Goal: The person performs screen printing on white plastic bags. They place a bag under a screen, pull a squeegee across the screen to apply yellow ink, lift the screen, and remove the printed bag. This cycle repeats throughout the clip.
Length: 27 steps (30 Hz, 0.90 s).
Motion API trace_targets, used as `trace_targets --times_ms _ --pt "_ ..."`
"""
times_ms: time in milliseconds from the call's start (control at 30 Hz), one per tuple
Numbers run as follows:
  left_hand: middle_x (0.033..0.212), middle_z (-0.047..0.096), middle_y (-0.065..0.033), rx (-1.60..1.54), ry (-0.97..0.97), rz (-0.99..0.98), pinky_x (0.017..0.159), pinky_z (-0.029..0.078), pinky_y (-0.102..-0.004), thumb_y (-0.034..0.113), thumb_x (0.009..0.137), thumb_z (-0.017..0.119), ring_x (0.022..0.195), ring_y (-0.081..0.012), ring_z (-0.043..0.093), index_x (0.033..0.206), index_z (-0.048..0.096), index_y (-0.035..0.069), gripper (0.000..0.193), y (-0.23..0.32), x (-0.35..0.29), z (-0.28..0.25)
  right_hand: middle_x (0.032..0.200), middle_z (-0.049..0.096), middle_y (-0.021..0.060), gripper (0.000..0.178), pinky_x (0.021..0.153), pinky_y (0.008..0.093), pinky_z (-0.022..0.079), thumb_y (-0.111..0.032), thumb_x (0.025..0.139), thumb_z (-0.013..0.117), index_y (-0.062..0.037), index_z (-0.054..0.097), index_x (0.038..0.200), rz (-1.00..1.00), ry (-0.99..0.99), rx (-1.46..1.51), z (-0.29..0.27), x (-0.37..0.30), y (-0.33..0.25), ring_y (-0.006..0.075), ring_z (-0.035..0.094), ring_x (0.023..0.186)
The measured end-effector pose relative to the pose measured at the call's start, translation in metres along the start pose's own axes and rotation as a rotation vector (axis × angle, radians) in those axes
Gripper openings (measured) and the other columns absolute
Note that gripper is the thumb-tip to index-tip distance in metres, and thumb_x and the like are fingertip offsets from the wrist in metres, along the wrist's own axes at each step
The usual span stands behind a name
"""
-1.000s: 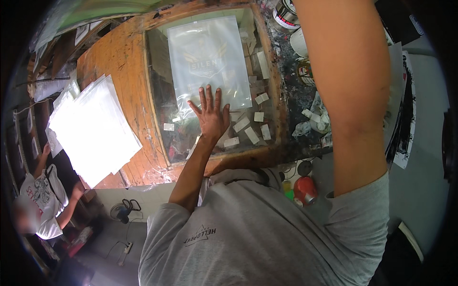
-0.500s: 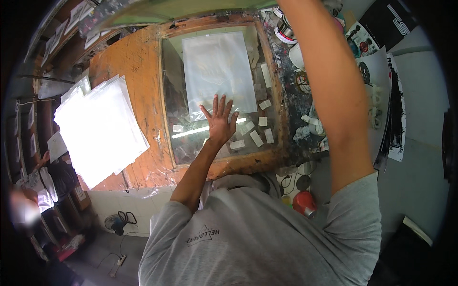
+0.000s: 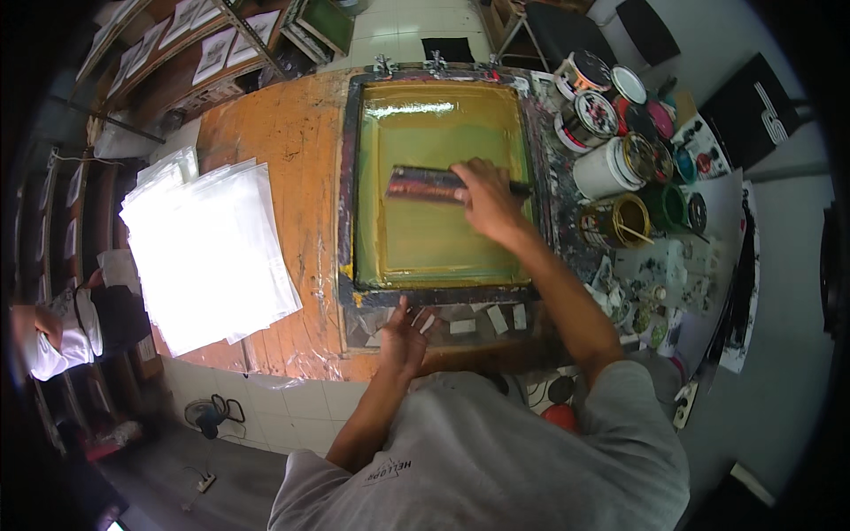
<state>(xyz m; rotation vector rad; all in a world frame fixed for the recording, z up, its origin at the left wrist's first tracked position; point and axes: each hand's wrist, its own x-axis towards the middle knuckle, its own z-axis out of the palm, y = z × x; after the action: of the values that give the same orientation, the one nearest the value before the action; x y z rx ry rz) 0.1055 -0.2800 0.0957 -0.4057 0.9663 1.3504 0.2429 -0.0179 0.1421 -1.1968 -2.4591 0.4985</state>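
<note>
A screen-printing frame [image 3: 348, 212] lies lowered over the worktable, its yellow-green mesh [image 3: 443, 239] facing up with wet-looking shine along the far side. My right hand [image 3: 489, 196] is closed around a dark, stained squeegee [image 3: 423, 184], held crosswise over the middle of the mesh. Whether its blade presses on the mesh I cannot tell. By the frame's near edge is my left hand [image 3: 405, 341], fingers apart and holding nothing, the fingertips close to the rim. The translucent sheet seen earlier is hidden beneath the frame.
A stack of white sheets [image 3: 212, 257] lies on the orange wooden tabletop [image 3: 266, 124] at left. Paint tubs [image 3: 606, 173] and an open can with a stick [image 3: 620, 221] crowd the right side. Clamps [image 3: 434, 60] hold the frame's far edge. Another person [image 3: 66, 332] is at far left.
The raised screen has come down over the glass and sheet. My right hand has dropped from overhead and now grips a squeegee. My left hand has drawn back from the sheet toward me.
</note>
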Motion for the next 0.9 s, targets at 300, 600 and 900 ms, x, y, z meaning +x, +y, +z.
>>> trace_targets --times_ms 300,600,900 --pt "0.115 0.052 -0.0135 -0.004 0.089 -0.004 0.106 0.046 -0.0586 0.032 0.099 0.067 0.118 -0.0343 0.053 0.113 0.055 0.008 0.030 -0.014 0.017 -0.006 0.108 0.074 0.0125 0.035 0.095 0.0505 0.044 -0.006 0.090 0.066 -0.0126 0.068 0.125 0.004 0.051 -0.197 0.071 0.162 0.089 0.0332 0.063 0.107" --pt "0.107 0.060 -0.0073 0.091 0.044 0.085 0.105 0.044 -0.0542 0.025 0.101 0.062 0.119 -0.0292 0.057 0.107 0.060 0.009 0.017 -0.013 0.000 0.003 0.118 0.071 0.0148 0.047 0.097 0.0481 0.045 0.003 0.080 0.067 -0.0078 0.068 0.126 -0.176 0.045 -0.090 0.056 -0.015 -0.013 0.0341 0.064 0.111" --pt "0.116 0.057 -0.0078 0.120 0.003 0.087 0.094 0.046 -0.0475 0.021 0.094 0.064 0.116 -0.0245 0.057 0.119 0.057 0.005 0.031 -0.015 0.007 -0.002 0.100 0.071 0.0110 0.058 0.093 0.0521 0.040 0.005 0.074 0.068 -0.0065 0.064 0.131 0.050 -0.114 -0.067 0.018 -0.131 -0.093 0.0319 0.065 0.099"
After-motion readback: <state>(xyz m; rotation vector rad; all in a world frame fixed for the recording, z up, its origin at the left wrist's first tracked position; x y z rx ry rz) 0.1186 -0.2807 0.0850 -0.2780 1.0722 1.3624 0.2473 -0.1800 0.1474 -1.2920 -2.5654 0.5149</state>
